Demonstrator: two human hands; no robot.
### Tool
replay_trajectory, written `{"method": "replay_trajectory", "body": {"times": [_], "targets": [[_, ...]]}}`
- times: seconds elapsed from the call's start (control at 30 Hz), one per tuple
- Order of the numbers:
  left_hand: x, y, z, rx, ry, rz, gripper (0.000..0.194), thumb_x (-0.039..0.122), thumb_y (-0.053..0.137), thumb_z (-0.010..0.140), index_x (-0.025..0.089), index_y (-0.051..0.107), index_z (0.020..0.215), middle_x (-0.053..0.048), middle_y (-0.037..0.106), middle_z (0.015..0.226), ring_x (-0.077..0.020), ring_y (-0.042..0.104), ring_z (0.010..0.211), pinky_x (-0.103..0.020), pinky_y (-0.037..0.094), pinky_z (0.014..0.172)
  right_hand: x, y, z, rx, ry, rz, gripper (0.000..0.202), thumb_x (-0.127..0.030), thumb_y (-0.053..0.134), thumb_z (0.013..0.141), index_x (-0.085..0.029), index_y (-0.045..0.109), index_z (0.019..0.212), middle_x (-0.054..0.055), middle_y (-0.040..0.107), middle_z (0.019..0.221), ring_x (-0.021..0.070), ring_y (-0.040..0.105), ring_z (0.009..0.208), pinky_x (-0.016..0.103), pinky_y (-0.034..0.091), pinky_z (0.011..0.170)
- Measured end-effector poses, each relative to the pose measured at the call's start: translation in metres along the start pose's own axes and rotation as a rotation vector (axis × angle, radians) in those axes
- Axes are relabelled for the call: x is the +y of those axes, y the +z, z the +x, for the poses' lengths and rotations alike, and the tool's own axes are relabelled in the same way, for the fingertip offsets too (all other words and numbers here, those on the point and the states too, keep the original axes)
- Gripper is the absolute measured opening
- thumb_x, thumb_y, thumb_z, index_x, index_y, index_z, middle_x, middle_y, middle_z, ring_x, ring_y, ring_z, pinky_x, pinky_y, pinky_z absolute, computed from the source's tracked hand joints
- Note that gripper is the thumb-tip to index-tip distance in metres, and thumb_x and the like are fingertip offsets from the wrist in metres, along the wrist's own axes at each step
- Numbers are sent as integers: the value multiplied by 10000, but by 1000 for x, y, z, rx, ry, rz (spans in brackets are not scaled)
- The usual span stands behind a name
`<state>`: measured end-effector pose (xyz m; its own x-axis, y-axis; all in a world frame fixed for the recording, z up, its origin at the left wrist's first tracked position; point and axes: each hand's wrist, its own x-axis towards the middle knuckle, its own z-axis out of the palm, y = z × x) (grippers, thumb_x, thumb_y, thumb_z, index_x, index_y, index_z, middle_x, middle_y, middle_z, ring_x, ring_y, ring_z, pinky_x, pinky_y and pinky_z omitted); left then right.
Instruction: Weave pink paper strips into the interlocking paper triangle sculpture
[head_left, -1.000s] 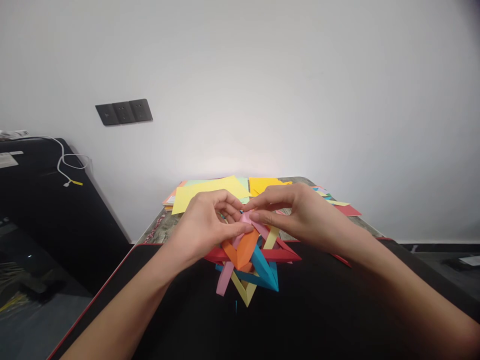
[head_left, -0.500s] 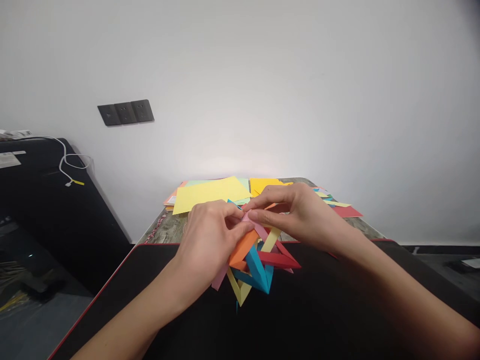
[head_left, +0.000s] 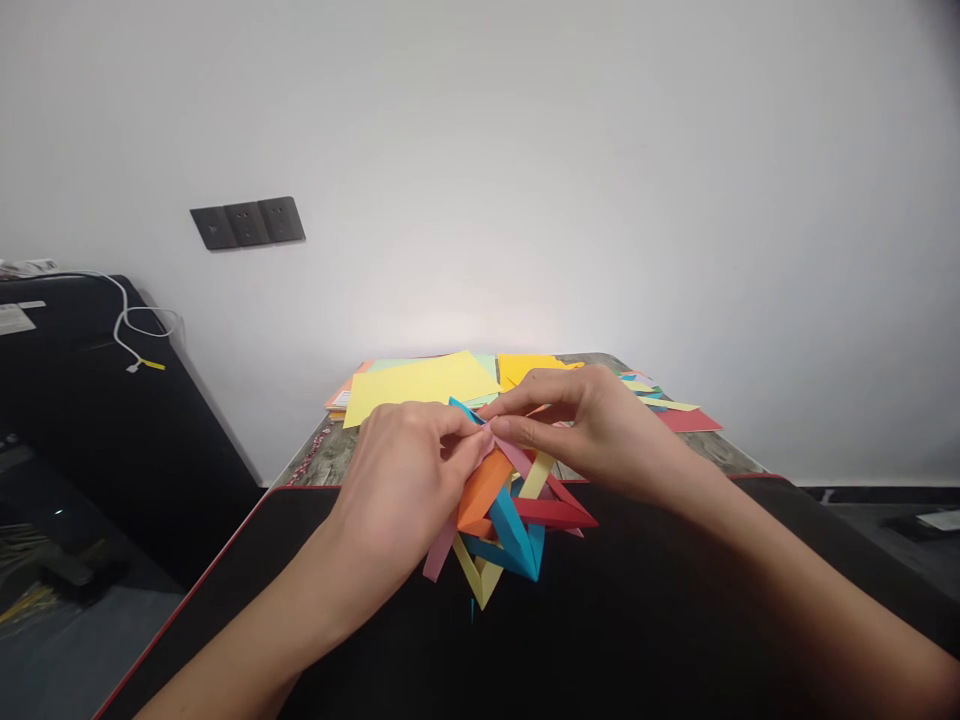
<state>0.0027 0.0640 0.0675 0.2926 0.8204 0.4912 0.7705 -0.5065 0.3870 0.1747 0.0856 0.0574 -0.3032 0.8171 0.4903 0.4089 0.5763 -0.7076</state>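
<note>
A many-pointed origami model (head_left: 514, 530), made of interlocked folded paper strips in orange, blue, red, pink and pale yellow, is held up over the black mat. My left hand (head_left: 409, 465) pinches its upper left side, thumb and forefinger closed on a pink piece at the top. From the right, my right hand (head_left: 566, 410) pinches the same pink strip (head_left: 510, 450) between thumb and fingertips. The two hands' fingertips nearly meet there. A blue point sticks up behind them. Part of the model's left side is hidden by my left hand.
Beneath lies a black mat (head_left: 630, 620) with a red edge on a wood-grain table (head_left: 337, 455). Yellow paper sheets (head_left: 420, 385) and coloured strips (head_left: 667, 405) lie at the back, near the wall. A black cabinet-like object (head_left: 90, 390) with a white cable stands at left.
My left hand has shifted slightly left, its thumb drawing nearer its forefinger at the pink piece. More of the blue point shows at the top. The right hand keeps its pinch.
</note>
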Motion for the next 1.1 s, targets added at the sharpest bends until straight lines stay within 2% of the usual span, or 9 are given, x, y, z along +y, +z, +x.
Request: {"method": "replay_trajectory", "body": {"times": [0.17,0.4,0.63,0.7,0.77,0.87,0.93,1.03,1.1], "targets": [[1,-4,-2,8,107,131,298,208,534,844,169,612,559,-9,570,559,-127,457,497,-259,325,475,-4,0,-1,-12,-29,-18,129,-162,643,783,-210,762,778,1,731,727,132,649,663,225,514,586],[3,-4,0,-46,90,69,275,146,545,826,168,671,583,-3,585,555,-123,479,501,-265,360,494,-6,-6,-4,-61,-50,-128,126,-193,621,811,-220,744,818,-11,729,784,131,646,715,227,495,613],[5,-24,-2,-105,100,-21,116,198,639,794,203,724,716,20,704,647,-133,611,580,-236,425,527,-15,-15,-13,-138,-91,-369,125,-239,606,832,-252,730,829,-15,721,713,150,642,652,255,451,555],[4,-29,-4,-18,112,-30,98,220,646,799,210,723,739,21,718,690,-135,624,619,-234,443,561,-17,-17,-15,-151,-118,-397,136,-213,600,830,-256,729,837,-26,711,663,143,630,603,254,434,527],[-2,-33,-9,153,114,-35,104,274,644,813,214,717,770,11,721,764,-142,622,675,-240,455,610,-18,-19,-17,-156,-139,-397,160,-186,591,829,-255,733,855,-25,715,667,143,632,593,257,435,520],[-23,-31,-21,353,-26,-136,211,380,614,838,211,696,936,-22,694,871,-149,606,722,-253,477,650,-17,-23,-24,-152,-100,-340,169,-173,591,827,-247,740,857,-12,737,743,152,651,610,266,472,534],[-42,-22,-32,338,-144,-258,404,500,588,825,194,643,1082,-61,665,939,-179,602,772,-269,489,621,-17,-27,-30,-163,-59,-297,166,-180,593,829,-249,743,839,-6,745,784,162,662,628,273,494,537],[-62,-2,-49,126,-237,-430,576,620,561,784,157,610,1123,-105,619,992,-181,594,704,-271,489,518,-18,-32,-42,-168,-32,-241,160,-194,604,826,-255,752,838,1,747,811,175,671,666,281,520,544],[-66,13,-58,55,-310,-540,626,644,550,783,157,578,1176,-111,603,1002,-169,594,676,-280,509,517,-20,-34,-50,-164,-4,-193,145,-203,620,818,-253,755,839,1,746,822,173,674,676,287,540,572]]}}
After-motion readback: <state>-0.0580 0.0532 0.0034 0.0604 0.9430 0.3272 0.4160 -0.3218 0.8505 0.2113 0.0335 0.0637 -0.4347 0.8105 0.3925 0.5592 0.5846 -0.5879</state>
